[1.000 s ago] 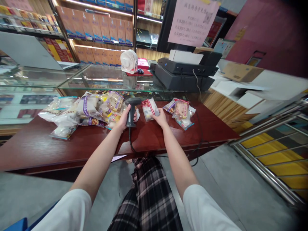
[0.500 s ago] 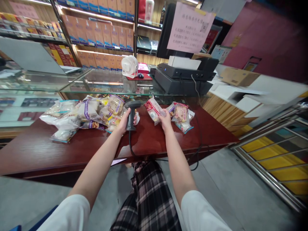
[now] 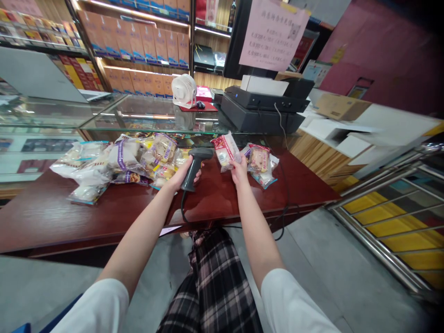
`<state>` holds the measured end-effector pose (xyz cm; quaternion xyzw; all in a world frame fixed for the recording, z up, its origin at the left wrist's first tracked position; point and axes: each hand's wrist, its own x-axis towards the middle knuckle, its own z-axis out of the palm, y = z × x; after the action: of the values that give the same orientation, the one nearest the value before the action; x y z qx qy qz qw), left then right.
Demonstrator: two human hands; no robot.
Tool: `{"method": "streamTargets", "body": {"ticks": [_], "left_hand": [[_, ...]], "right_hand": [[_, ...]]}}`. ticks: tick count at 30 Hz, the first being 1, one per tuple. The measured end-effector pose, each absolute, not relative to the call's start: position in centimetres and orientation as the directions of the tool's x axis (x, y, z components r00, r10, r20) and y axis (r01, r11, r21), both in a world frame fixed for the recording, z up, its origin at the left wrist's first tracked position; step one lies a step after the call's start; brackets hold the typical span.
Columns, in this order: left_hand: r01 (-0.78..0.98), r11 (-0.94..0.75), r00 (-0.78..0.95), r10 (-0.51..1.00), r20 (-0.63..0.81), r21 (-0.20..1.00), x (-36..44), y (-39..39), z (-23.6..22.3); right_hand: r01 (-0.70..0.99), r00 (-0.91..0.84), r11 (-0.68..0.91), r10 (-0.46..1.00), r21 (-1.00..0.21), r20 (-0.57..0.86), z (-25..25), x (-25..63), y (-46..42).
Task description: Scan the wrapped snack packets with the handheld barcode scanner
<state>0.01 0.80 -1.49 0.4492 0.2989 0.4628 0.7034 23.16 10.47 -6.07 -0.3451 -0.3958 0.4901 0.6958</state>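
Fingers (image 3: 198, 175) of my left hand (image 3: 182, 176) wrapped round dark scanner (image 3: 192, 173); right hand (image 3: 239, 172) pinching red-and-white packet (image 3: 225, 151) by lower right edge, held over desk (image 3: 215, 203), just left of small packet pile (image 3: 260, 159). Since half a second ago: scanner's tilted, nose closer to packet, packet turned more upright. From here I'd say pair looks roughly lined up.

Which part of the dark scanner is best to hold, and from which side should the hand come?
Probably by its slim handle, from the left, as the left hand grips the scanner now: the handle slants down from the head, which points right, away from the hand.
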Motion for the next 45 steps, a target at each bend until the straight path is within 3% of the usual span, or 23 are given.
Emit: {"method": "streamTargets", "body": {"ticks": [8,12,14,18,21,25,30,34,38,42,45], "left_hand": [[-0.334,0.116,0.392,0.920,0.026,0.935,0.3,1.1,-1.8],[-0.346,0.126,0.396,0.918,0.022,0.930,0.3,1.1,-1.9],[-0.364,0.134,0.385,0.923,0.018,0.922,0.3,1.1,-1.8],[-0.440,0.069,0.271,0.961,0.059,0.895,0.1,1.1,-1.4],[-0.523,-0.006,0.140,0.986,0.093,0.852,-0.4,0.9,-0.7],[-0.566,-0.065,0.001,0.997,0.080,0.822,-1.0,0.3,0.4],[-0.497,-0.104,-0.040,0.995,0.097,0.861,-1.0,-0.1,0.8],[-0.464,-0.151,-0.056,0.988,0.141,0.873,-0.9,-0.2,0.8],[-0.438,-0.204,-0.088,0.979,0.184,0.875,-1.0,-0.5,1.1],[-0.338,-0.229,-0.120,0.973,0.200,0.913,-2.5,-0.6,1.6],[-0.277,-0.228,-0.129,0.972,0.198,0.933,-4.4,-0.4,2.2]], "right_hand": [[-0.435,0.227,0.314,0.945,-0.844,0.235,-6.2,22.4,10.6],[-0.367,0.218,0.310,0.945,-0.877,0.244,-6.3,22.5,10.6],[-0.243,0.257,0.341,0.925,-0.908,0.279,-6.3,22.6,10.4],[0.233,0.313,0.431,0.815,-0.872,0.487,-5.8,23.0,9.4],[0.496,0.199,0.445,0.778,-0.746,0.596,-5.4,23.3,8.4],[0.682,-0.054,0.454,0.813,-0.574,0.580,-5.2,23.2,7.7],[0.718,-0.302,0.507,0.844,-0.477,0.442,-6.1,21.9,7.9],[0.783,-0.202,0.369,0.912,-0.501,0.357,-6.9,21.3,8.5],[0.805,-0.057,0.278,0.916,-0.525,0.396,-6.9,21.7,8.5],[0.730,-0.135,0.426,0.856,-0.534,0.499,-6.1,21.7,7.6],[0.640,-0.321,0.550,0.826,-0.537,0.463,-5.5,20.2,6.8]]}}
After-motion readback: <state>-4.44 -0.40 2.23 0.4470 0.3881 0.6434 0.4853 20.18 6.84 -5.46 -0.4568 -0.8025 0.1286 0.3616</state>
